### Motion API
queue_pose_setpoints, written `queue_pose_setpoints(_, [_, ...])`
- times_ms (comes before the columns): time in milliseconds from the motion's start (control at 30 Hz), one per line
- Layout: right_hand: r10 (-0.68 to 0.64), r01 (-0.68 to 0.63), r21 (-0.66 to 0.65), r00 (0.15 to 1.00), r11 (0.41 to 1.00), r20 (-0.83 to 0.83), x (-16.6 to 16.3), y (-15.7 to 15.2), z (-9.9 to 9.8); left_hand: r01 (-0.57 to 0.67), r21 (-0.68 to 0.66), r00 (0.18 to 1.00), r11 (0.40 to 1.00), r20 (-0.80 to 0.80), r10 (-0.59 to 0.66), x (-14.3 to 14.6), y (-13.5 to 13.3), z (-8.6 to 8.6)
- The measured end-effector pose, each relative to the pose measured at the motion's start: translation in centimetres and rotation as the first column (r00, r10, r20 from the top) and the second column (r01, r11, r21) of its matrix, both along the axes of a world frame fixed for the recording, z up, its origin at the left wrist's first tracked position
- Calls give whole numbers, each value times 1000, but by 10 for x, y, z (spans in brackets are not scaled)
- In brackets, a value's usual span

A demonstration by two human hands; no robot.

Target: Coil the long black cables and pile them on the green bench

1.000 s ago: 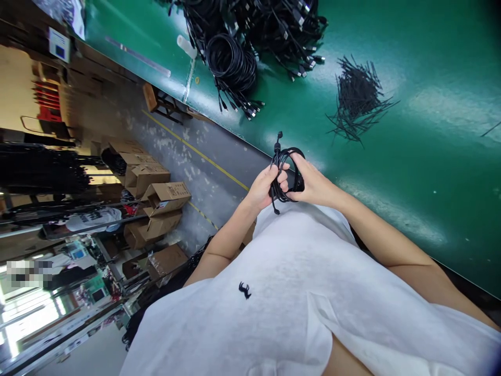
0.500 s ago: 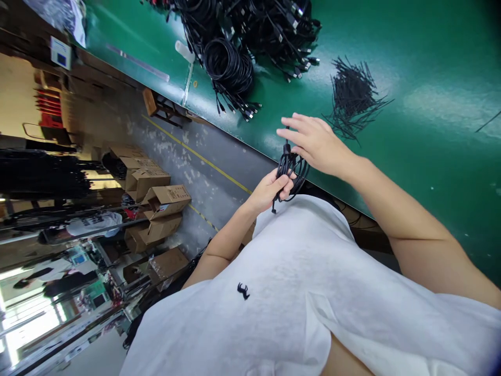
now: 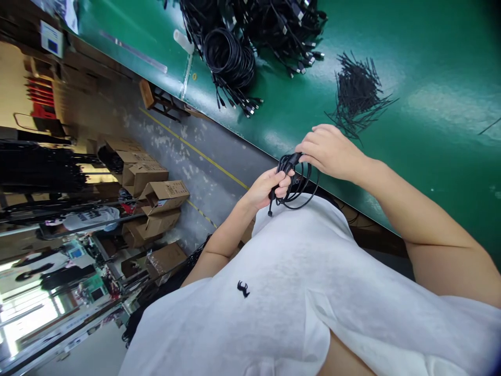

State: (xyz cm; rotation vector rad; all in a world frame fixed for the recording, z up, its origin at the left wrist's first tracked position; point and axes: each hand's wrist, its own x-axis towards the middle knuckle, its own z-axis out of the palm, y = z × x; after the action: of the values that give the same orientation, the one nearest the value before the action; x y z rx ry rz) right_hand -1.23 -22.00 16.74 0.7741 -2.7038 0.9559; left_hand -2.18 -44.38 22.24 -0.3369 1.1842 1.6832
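A coiled black cable hangs at the table's near edge, in front of my shirt. My left hand is closed around one side of the coil, its thumb pressed over the loops. One small cable end pokes out below those fingers. My right hand has its fingers bent and pinched at the thick upper end of the cable, just right of my left hand. The fingertips partly cover what they pinch. Beyond my right hand, a pile of short thin black ties lies on the green table.
Bundled black USB cables are heaped at the back of the table, with a white cylinder to their left. Past the table edge are a wooden stool and open cardboard boxes. A person is in the far left background.
My right hand has gone from spread fingers to a pinch on the cable's upper end. That end now tilts to the right, and the loops hang wider.
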Motion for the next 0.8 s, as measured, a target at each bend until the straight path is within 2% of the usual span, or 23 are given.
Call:
queue_pose_setpoints(133, [-144,146,-126,989,981,26,15,-1,8,53,-2,998,999,-42,-53,-3,-1,5])
queue_pose_setpoints(267, [-288,321,-320,946,892,147,43,-11,10,50,100,997,994,-68,-44,-4,1,7])
queue_pose_setpoints(333, [-279,375,-402,919,835,278,45,-21,1,70,151,997,986,-55,-62,-3,2,9])
queue_pose_setpoints(400, [-139,368,-521,894,770,425,36,-32,-11,147,186,989,971,-41,-142,-1,3,13])
queue_pose_setpoints(467, [137,326,-680,836,657,532,22,-39,-21,248,202,969,947,-37,-245,1,3,18])
queue_pose_setpoints(533, [395,361,-805,730,471,558,11,-40,-25,276,159,961,948,-74,-267,-1,2,21])
queue_pose_setpoints(567, [473,416,-829,684,373,556,8,-38,-24,250,112,964,962,-120,-237,-3,1,22])
queue_pose_setpoints(633, [526,551,-809,636,204,565,8,-35,-20,153,1,956,988,-252,-148,-9,-1,20])
queue_pose_setpoints(700, [523,644,-758,613,103,592,11,-36,-16,58,-89,929,994,-359,-86,-13,-1,13])
queue_pose_setpoints(767, [493,709,-706,611,10,620,15,-45,-15,-49,-144,914,988,-407,-14,-14,4,4])
queue_pose_setpoints(800, [469,741,-670,611,-55,637,16,-52,-15,-125,-153,906,980,-421,50,-14,8,0])
